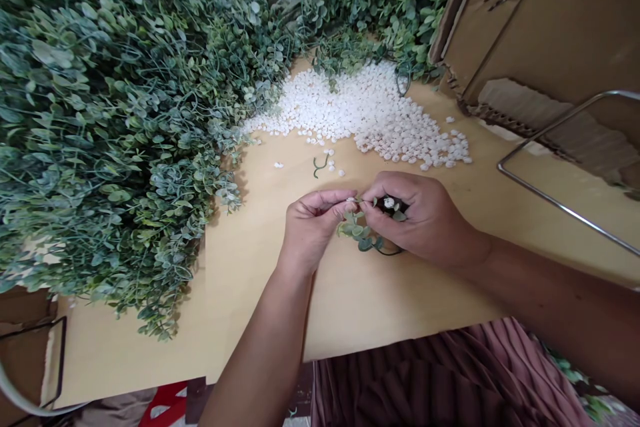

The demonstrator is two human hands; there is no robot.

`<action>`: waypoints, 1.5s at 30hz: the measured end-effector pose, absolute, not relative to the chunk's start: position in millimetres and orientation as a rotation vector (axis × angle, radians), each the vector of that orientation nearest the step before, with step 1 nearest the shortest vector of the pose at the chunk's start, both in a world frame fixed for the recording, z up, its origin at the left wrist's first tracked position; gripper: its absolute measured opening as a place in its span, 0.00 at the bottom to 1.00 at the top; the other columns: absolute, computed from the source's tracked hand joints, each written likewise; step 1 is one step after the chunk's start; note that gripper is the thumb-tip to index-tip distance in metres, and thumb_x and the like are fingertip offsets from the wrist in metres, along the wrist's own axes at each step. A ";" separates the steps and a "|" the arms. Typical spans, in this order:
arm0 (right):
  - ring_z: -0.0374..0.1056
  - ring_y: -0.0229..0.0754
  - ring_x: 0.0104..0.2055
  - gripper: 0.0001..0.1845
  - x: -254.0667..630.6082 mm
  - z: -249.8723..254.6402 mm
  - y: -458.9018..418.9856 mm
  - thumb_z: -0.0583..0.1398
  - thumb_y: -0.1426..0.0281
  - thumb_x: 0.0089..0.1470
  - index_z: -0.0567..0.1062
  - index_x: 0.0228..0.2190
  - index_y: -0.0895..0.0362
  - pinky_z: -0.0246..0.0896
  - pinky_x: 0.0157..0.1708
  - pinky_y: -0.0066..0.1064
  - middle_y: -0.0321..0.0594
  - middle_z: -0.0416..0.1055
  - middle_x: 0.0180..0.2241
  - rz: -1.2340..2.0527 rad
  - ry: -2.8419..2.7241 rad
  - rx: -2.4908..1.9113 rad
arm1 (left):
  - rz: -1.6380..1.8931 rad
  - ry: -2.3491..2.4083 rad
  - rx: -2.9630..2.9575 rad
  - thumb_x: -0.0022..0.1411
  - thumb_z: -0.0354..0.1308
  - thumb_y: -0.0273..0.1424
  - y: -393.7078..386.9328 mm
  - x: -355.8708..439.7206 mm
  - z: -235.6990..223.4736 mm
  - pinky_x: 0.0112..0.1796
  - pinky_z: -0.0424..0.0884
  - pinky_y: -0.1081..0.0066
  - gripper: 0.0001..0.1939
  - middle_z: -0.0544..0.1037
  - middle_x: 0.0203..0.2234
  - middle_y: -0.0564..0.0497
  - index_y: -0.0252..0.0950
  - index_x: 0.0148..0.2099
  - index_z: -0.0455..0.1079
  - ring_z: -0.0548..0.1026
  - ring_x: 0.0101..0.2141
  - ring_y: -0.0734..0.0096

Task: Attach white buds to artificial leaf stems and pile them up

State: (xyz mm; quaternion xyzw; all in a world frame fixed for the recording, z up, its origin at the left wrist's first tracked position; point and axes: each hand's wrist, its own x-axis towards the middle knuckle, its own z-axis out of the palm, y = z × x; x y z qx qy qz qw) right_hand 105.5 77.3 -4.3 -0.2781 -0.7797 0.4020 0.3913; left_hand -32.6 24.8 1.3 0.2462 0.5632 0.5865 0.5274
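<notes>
My left hand point(310, 223) and my right hand point(417, 217) meet over the middle of the wooden table point(350, 293). Together they hold a small artificial leafy sprig point(363, 235) with green leaves. My left fingers pinch its tip. My right hand is closed round its other end, and a small white flower piece point(389, 202) shows between my right fingers. A heap of white flower pieces point(373, 113) lies just beyond my hands. One loose green stem point(320, 165) lies between the heap and my hands.
A big pile of green leafy sprigs point(110, 120) covers the table's left and back. A cardboard box point(545, 20) stands at the right, with a metal wire frame point(560, 200) beside it. A striped pinkish garment point(440, 380) covers my lap.
</notes>
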 end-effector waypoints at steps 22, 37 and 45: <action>0.59 0.34 0.22 0.08 103.0 -4.0 78.2 0.55 0.76 0.45 0.64 0.18 0.56 0.55 0.23 0.27 0.35 0.63 0.19 1.097 -1.987 -0.837 | 1.406 1.497 0.739 0.32 0.71 0.29 26.8 -29.2 -2.4 0.29 0.73 0.77 0.10 0.80 0.22 0.52 0.35 0.23 0.76 0.74 0.23 0.78; 0.59 0.33 0.21 0.07 101.2 -8.8 80.4 0.56 0.76 0.44 0.66 0.18 0.57 0.55 0.21 0.26 0.34 0.64 0.18 1.223 -1.936 -0.959 | 1.358 1.486 0.830 0.39 0.67 0.26 28.8 -30.7 -3.3 0.28 0.72 0.76 0.04 0.77 0.20 0.53 0.35 0.23 0.76 0.73 0.22 0.78; 0.59 0.33 0.22 0.07 100.8 -9.6 80.4 0.56 0.77 0.44 0.65 0.18 0.57 0.55 0.22 0.27 0.34 0.64 0.18 1.246 -1.916 -0.938 | 1.312 1.451 0.760 0.40 0.68 0.29 28.9 -35.1 -0.8 0.27 0.73 0.75 0.06 0.78 0.19 0.52 0.34 0.25 0.77 0.74 0.21 0.77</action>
